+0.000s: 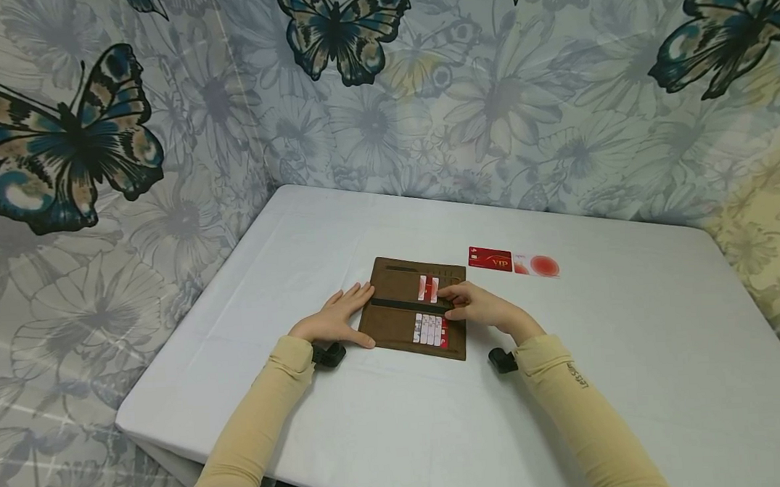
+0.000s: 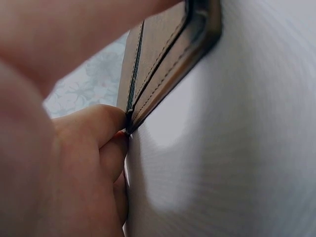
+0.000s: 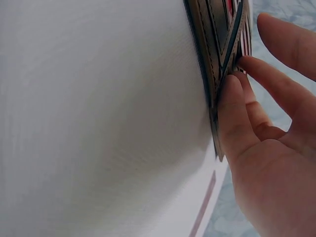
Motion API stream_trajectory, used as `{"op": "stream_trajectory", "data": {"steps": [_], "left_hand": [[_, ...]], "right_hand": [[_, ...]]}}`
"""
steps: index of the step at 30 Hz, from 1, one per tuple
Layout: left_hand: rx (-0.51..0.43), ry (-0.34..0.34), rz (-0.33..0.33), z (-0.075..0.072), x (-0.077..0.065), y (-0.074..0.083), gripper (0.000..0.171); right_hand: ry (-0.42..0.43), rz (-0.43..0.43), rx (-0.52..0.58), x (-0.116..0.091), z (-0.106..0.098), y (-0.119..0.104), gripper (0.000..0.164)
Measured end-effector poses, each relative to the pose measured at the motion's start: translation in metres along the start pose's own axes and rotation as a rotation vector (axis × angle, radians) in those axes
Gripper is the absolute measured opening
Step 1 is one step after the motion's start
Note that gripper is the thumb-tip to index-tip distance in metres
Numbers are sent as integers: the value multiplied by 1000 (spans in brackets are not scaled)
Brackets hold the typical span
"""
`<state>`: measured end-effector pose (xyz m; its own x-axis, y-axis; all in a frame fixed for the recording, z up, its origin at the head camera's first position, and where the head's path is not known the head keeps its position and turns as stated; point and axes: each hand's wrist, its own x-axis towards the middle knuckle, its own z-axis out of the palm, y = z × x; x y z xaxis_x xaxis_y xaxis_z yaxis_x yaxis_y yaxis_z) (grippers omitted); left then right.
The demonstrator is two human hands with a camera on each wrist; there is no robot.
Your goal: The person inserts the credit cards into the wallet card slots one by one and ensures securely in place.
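A brown leather wallet (image 1: 394, 334) lies unfolded on the white table, dark along its fold. White-and-red cards (image 1: 428, 288) stick out of a slot in its far half, and several more cards (image 1: 428, 330) show in the near half. My left hand (image 1: 331, 320) is spread at the wallet's left side, fingertips at the upper edge and thumb at the lower corner. With bent fingers, my right hand (image 1: 480, 305) pinches the wallet's inner leather by the right end of the fold. In the right wrist view, thumb and finger (image 3: 232, 94) meet at a raised leather layer.
Beyond the wallet's upper right corner lie a red VIP card (image 1: 490, 259) and a pale card with a red circle (image 1: 536, 265), side by side. The white table (image 1: 629, 335) meets walls (image 1: 372, 128) covered in butterfly and flower prints. Black wrist cameras sit under both wrists.
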<state>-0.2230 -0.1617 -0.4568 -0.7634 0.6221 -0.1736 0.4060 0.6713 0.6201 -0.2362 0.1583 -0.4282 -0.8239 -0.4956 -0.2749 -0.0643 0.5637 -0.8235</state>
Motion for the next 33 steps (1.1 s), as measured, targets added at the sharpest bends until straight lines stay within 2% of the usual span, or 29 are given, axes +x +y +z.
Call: {"op": "stream_trajectory", "data": {"steps": [19,33], "left_hand": [[9,3,-1,0,0,0,109],[1,3,-4,0,-1,2,108]], "right_hand": [[-3,-8,-31,4,1,1,45],[72,-9,-17,-2,3,7,38]]}}
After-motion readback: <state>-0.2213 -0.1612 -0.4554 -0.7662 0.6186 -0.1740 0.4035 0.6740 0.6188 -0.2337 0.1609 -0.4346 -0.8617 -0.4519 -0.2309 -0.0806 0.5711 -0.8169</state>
